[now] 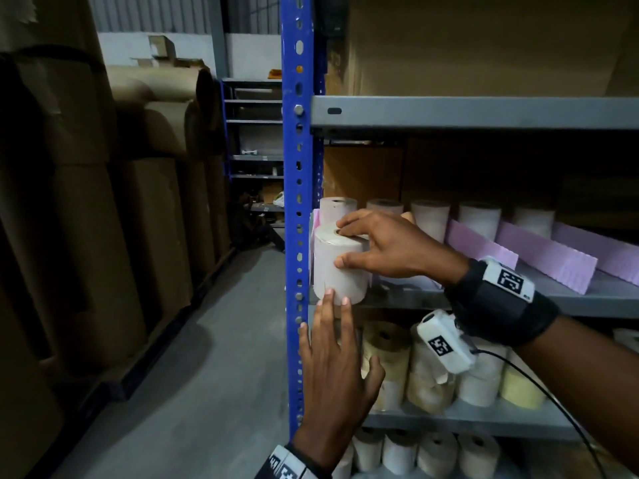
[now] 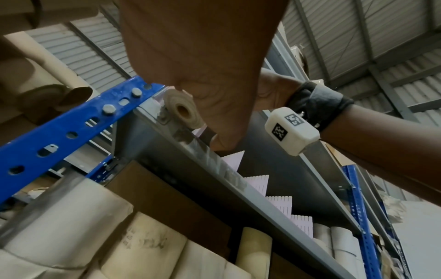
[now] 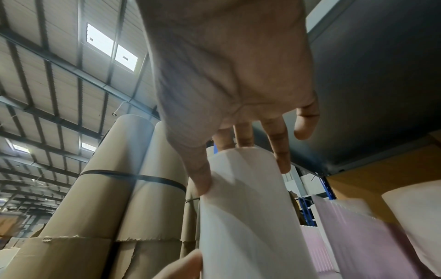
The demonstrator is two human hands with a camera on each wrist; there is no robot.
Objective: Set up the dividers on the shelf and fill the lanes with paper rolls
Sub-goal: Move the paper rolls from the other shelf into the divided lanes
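1. At the front left corner of the shelf (image 1: 587, 299), hard against the blue post (image 1: 298, 188), a white paper roll (image 1: 340, 267) stands upright on the grey board, at the mouth of the leftmost lane.
2. Right hand (image 1: 390, 247) grasps this roll from above: fingers lie over the top rim near the core hole and the thumb presses the side wall, as the right wrist view confirms.
3. Left hand (image 1: 337, 364) is released, with straight fingers; two fingertips (image 1: 328, 293) touch the roll's lower edge from the front.
4. Judged from this, the step in hand is seating the roll and sliding it back toward the roll behind it (image 1: 337, 203).
5. To do it well, I would keep the roll vertical, push low with the left fingertips while the right hand steers the top, and keep it from rubbing the pink divider (image 1: 480, 245) on its right or catching the post.
6. Watch the outer paper layer: it looks loose and slightly creased near the bottom, so a squeeze could wrinkle it.
7. Each lane further right shows one roll at the back, with pink ribbed dividers running front to back between them, so most of the filling seems to remain.
8. White, pale and matte, the roll has a small cardboard core.
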